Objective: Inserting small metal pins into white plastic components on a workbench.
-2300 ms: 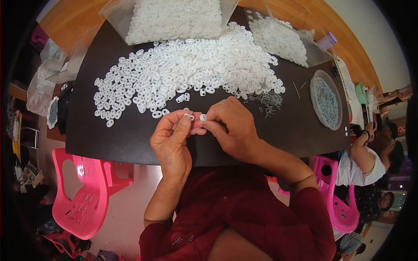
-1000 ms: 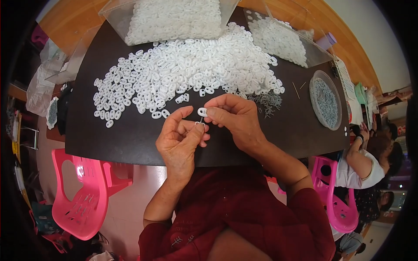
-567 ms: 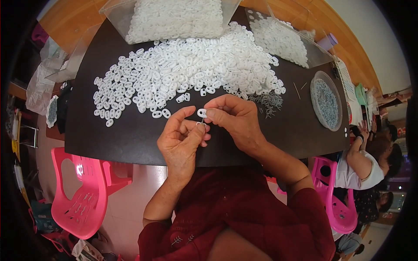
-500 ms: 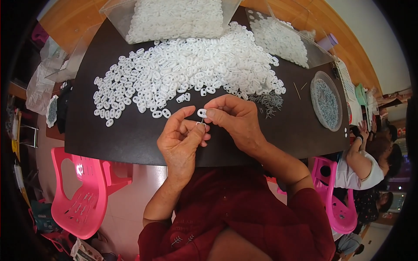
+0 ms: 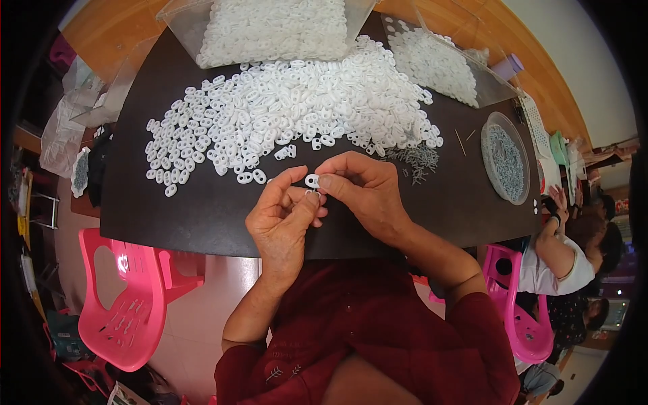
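The left hand [image 5: 280, 219] is half closed, its thumb pressed to the bent fingers on a lower white piece [image 5: 312, 193], while its forefinger stands raised and apart from the thumb; the right hand [image 5: 364, 192] is closed in a pinch, thumb and forefinger gripping an upper white piece [image 5: 312, 180] with a round hole in its visible end; the upper piece sits just above the lower one, in front of the person's chest, and whether the two touch is too small to tell; both hands are over the dark table [image 5: 196, 223]; beyond them spreads a wide heap of white pieces [image 5: 290, 101], with a small pile of grey pins [image 5: 420, 159] at its right end; farther right lie two thin sticks [image 5: 460, 142], then a round clear dish [image 5: 484, 152] holding more grey pins; at the far side a large clear bin [image 5: 181, 30] and a second clear bin [image 5: 496, 91] hold more white pieces; a pink chair [image 5: 155, 297] stands at the left, near the table's edge.
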The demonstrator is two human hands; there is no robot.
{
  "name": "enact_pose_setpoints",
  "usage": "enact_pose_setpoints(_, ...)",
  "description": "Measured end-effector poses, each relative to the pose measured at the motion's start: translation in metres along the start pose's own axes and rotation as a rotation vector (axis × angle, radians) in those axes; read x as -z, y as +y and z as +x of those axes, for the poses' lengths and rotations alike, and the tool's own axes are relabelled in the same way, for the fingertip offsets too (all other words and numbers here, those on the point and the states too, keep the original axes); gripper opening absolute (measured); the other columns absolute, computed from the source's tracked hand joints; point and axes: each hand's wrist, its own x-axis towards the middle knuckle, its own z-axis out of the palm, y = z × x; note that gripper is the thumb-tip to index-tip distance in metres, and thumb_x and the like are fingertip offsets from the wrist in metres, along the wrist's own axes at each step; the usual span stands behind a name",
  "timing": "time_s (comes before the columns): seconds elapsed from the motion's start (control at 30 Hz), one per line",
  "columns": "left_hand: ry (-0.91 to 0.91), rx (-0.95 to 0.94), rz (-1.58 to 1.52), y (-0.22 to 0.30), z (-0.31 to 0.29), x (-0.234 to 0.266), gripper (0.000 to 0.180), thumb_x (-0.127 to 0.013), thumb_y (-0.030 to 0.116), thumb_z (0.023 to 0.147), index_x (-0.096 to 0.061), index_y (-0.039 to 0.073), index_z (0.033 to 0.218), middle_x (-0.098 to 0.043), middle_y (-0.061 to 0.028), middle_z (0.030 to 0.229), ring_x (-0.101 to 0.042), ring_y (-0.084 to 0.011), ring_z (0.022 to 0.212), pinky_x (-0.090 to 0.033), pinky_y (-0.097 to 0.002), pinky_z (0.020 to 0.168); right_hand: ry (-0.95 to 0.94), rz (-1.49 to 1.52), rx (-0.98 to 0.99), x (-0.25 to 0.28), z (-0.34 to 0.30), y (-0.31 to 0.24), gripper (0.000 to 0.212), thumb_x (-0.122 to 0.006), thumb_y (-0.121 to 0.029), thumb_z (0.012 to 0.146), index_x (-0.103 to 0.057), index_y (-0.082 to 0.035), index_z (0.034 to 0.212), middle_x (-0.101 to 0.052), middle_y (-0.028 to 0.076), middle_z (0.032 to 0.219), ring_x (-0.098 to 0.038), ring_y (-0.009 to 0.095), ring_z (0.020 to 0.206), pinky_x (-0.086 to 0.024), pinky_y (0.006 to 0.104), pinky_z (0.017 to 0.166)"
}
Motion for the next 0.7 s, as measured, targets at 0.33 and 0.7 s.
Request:
enact_pose_setpoints(0.33, -0.056, -0.066, -0.027, -0.0084, 0.0002, 0.0038, 0.024, -0.057, -0.002, 0.087, -0.059, -0.005, 0.111, -0.063, -0.0081, 0.081, -0.059, -0.0110, 0.066, -0.049, -0.0210, 0.057, -0.040, 0.063, -0.019, -0.0014, -0.0042, 0.0003, 0.011, -0.060, -0.001, 0.086, -0.061, 0.003, 0.096, -0.062, 0.004, 0.083, -0.056, 0.007, 0.073, -0.048, 0.0217, 0.065)
enact_pose_setpoints(0.7, -0.021, -0.049, -0.118, 0.0015, -0.0012, 0.0000, 0.023, -0.058, 0.000, 0.088, -0.059, -0.006, 0.110, -0.064, -0.0111, 0.085, -0.061, -0.0134, 0.071, -0.051, -0.0235, 0.061, -0.091, -0.438, 0.263, 0.0025, -0.0040, -0.0073, 0.026, -0.070, -0.005, 0.072, -0.059, -0.006, 0.095, -0.053, 0.004, 0.081, -0.049, 0.014, 0.070, -0.043, 0.0257, 0.056)
